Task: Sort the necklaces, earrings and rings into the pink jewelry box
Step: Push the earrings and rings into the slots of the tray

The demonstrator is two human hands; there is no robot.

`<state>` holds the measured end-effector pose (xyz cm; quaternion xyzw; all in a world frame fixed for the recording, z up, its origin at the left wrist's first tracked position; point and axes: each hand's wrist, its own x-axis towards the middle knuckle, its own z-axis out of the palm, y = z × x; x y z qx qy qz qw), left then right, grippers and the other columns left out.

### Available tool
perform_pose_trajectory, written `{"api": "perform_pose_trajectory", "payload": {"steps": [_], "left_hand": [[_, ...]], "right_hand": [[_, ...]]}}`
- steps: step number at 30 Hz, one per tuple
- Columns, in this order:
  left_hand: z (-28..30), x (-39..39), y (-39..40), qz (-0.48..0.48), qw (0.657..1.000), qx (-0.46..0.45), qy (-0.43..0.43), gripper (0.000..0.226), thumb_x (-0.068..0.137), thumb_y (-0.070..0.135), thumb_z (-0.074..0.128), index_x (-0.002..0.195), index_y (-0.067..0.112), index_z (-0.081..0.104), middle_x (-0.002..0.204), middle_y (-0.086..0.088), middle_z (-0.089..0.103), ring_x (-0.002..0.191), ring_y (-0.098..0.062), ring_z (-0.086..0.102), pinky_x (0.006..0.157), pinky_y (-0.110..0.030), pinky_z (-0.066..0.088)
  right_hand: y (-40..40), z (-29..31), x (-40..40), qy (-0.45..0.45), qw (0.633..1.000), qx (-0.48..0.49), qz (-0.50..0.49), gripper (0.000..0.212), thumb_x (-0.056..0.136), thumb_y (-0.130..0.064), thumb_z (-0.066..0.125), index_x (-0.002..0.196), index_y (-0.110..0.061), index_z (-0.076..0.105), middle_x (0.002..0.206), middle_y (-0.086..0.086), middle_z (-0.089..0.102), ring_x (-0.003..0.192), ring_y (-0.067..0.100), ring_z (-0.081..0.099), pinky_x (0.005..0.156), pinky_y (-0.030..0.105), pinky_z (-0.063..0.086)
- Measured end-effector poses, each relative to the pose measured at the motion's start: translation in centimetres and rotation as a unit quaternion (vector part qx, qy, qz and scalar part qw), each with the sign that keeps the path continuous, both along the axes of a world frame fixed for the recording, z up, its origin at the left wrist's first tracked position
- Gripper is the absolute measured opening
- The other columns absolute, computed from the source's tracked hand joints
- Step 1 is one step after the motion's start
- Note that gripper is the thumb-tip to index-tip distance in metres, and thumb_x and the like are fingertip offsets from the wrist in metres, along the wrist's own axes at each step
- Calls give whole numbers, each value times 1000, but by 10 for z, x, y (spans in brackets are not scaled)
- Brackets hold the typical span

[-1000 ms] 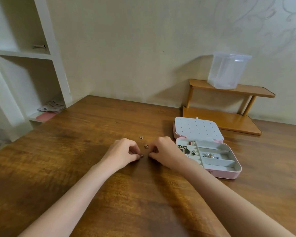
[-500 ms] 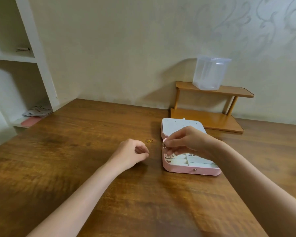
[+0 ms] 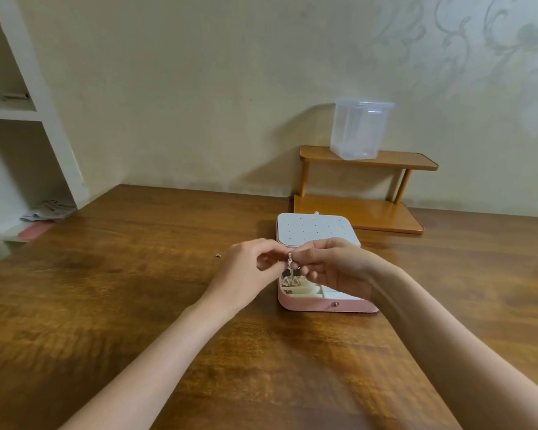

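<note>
The head view showed the brown wooden table [image 3: 137, 305] bearing the open pink jewelry box with its white dotted lid [image 3: 323, 305]. Above its left compartments the left hand [image 3: 246, 274] and right hand [image 3: 339, 268] together pinched a small rose-gold earring [image 3: 290, 260]. It looked light, stiff and slippery, best held by its hook. A tiny metal piece [image 3: 218, 255] lay well apart to the left.
</note>
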<state>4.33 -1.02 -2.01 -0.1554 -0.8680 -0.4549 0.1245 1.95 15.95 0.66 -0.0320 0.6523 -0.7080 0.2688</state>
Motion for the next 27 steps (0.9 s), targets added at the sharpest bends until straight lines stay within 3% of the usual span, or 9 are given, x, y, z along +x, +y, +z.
{"api": "perform_pose_trajectory", "payload": {"steps": [3,7,16,21,27], "left_hand": [[-1,-2,3,-3,999,35,-18,16,81,10,69,91,21,71,83,20,65,78,1,64,66,-6,48],[0,-7,9,9,1000,23,-10,7,81,18,69,85,24,71,83,16,66,81,-3,63,69,-15,51],[15,-23,11,-2,996,92,-15,8,85,13,64,85,18,70,86,6,70,84,-10,64,78,-25,51],[11,-34,8,-23,990,124,-68,11,86,10,62,87,17,70,81,3,69,65,5,61,61,-9,45],[5,-48,5,-22,992,80,-99,9,87,15,61,93,14,68,77,7,66,58,9,56,59,-8,43]], "right_hand": [[4,-3,0,-6,999,-16,-32,10,83,1,60,77,-1,67,68,8,64,53,10,57,51,16,49],[7,-4,-1,-3,999,-1,-41,5,84,-3,62,83,-1,66,72,8,64,59,12,57,54,19,49],[11,18,-12,220,971,89,-33,9,82,-2,63,89,-2,70,82,10,69,69,12,64,68,21,54],[6,16,-21,381,891,244,-27,16,79,-4,68,95,-5,71,85,7,71,71,9,64,68,17,54],[-2,14,-32,484,804,346,9,13,79,-12,71,91,-9,74,81,-5,67,70,2,62,70,11,51]]}}
